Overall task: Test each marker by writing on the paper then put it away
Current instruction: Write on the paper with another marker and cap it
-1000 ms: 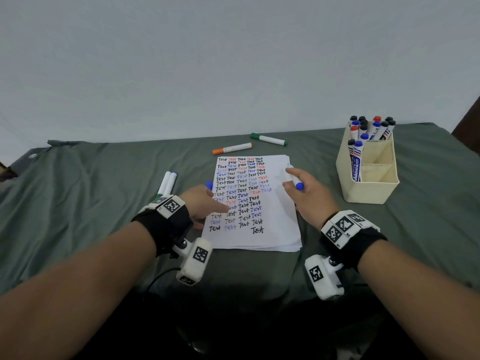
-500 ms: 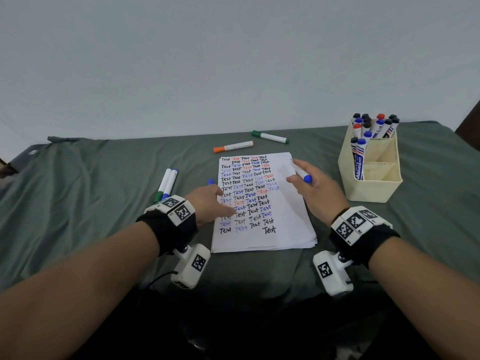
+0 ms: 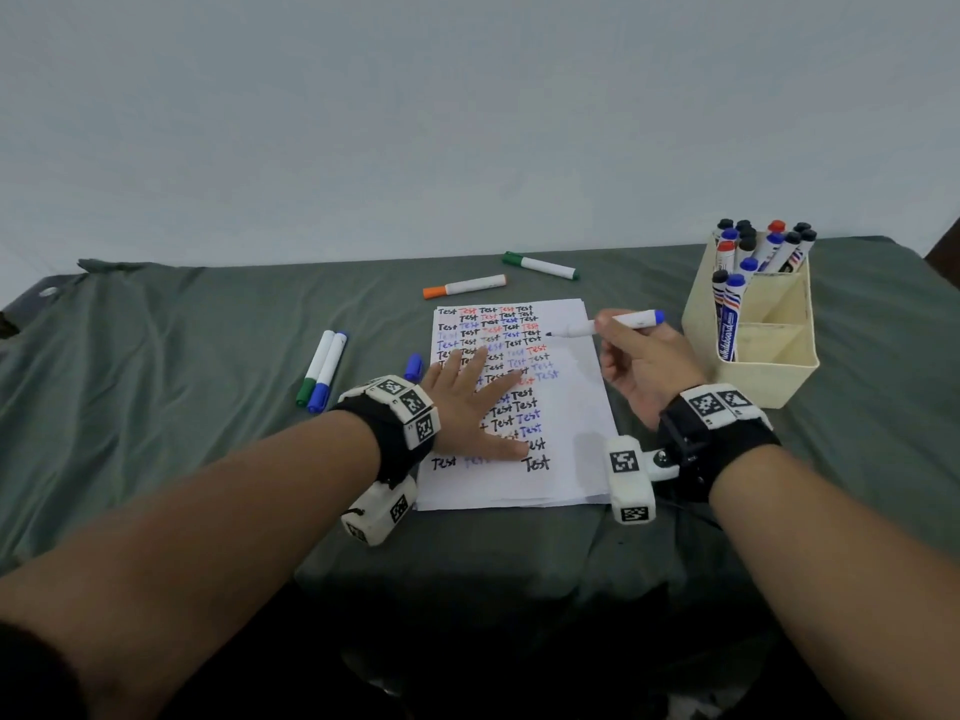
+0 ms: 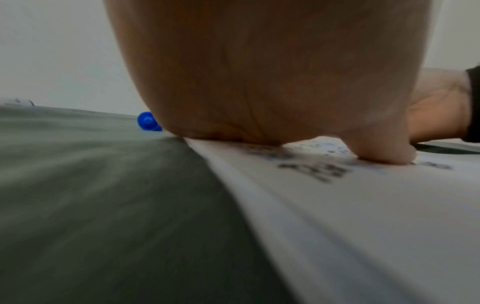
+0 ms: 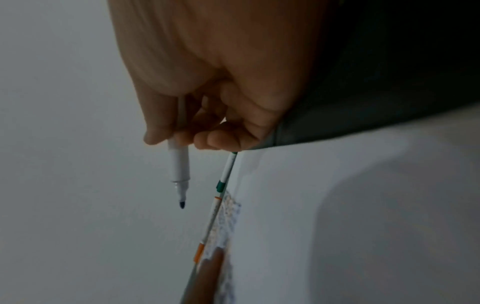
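Head view has the right hand pinching an uncapped blue marker, thumb and fingers curled round the barrel, with the tip aimed left over the far-right part of the paper. The tip looks close to the sheet, but I can't tell if it's actually touching. The left hand lies flat with fingers spread, pressing the paper down; the left wrist view shows the palm and thumb resting on the sheet.

What could go wrong, as I see it: the sheet sits on a wrinkly green cloth, so if that left hand lets up, the paper could slide or bunch mid-stroke and the test word smears. The loose blue cap lies just beside the left hand at the paper's left edge and could get knocked and roll off. The open tip could also mark the cloth or fingers on the way back.

Around it: a green marker and a blue marker lie side by side on the left, while an orange marker and another green marker lie just beyond the paper's far edge. The cream organizer on the right holds tested markers in its far compartments, so there's not much room left there. Nothing blocks the route to it.
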A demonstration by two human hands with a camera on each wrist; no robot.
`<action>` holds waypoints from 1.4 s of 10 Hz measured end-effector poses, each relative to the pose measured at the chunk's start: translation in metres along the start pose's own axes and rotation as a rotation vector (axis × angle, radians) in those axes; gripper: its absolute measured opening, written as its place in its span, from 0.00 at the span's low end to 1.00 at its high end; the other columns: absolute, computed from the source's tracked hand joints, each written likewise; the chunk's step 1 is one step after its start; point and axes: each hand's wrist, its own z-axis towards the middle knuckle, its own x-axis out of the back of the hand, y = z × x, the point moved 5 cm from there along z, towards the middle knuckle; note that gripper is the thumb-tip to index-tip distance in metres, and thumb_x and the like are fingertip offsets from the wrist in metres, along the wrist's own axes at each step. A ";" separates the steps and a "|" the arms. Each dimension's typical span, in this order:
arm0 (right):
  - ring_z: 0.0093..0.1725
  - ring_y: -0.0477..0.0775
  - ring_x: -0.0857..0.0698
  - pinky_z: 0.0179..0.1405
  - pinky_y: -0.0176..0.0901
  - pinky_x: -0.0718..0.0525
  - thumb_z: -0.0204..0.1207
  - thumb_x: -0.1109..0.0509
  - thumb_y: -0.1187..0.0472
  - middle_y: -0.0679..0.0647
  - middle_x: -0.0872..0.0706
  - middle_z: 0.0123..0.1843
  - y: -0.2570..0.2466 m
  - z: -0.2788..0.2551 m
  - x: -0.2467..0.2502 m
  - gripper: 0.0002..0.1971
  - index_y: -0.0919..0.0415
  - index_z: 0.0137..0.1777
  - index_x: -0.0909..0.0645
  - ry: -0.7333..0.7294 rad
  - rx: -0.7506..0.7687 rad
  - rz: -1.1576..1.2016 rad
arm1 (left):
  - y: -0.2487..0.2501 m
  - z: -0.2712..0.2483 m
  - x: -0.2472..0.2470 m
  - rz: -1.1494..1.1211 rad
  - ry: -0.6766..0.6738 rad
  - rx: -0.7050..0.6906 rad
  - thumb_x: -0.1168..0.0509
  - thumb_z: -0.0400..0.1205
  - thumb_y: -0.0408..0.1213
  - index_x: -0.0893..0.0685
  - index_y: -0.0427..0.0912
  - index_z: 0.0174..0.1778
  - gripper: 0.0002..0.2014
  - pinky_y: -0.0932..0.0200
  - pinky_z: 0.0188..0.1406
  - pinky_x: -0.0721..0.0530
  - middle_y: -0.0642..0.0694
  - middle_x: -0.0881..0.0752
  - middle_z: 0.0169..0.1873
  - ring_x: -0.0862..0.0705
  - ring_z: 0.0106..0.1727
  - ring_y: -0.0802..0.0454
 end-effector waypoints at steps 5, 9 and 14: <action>0.42 0.56 0.09 0.43 0.42 0.11 0.72 0.18 0.72 0.64 0.11 0.43 0.018 0.002 -0.007 0.10 0.61 0.42 0.17 -0.100 0.133 -0.279 | -0.001 0.002 -0.004 -0.020 -0.083 0.002 0.59 0.55 0.92 0.73 0.74 0.78 0.58 0.31 0.82 0.66 0.51 0.78 0.82 0.77 0.83 0.41; 0.35 0.52 0.13 0.40 0.45 0.12 0.68 0.16 0.64 0.54 0.11 0.36 0.020 0.005 -0.006 0.11 0.51 0.35 0.15 -0.126 0.217 -0.444 | -0.003 0.005 -0.006 -0.032 -0.082 0.006 0.59 0.53 0.93 0.74 0.76 0.76 0.58 0.31 0.81 0.68 0.52 0.78 0.82 0.78 0.82 0.42; 0.30 0.47 0.18 0.31 0.36 0.18 0.69 0.17 0.63 0.49 0.14 0.31 0.017 0.005 0.000 0.10 0.53 0.37 0.17 -0.072 0.274 -0.448 | -0.001 0.002 -0.003 -0.031 -0.101 0.008 0.59 0.54 0.93 0.74 0.75 0.77 0.58 0.31 0.82 0.67 0.51 0.78 0.82 0.77 0.83 0.41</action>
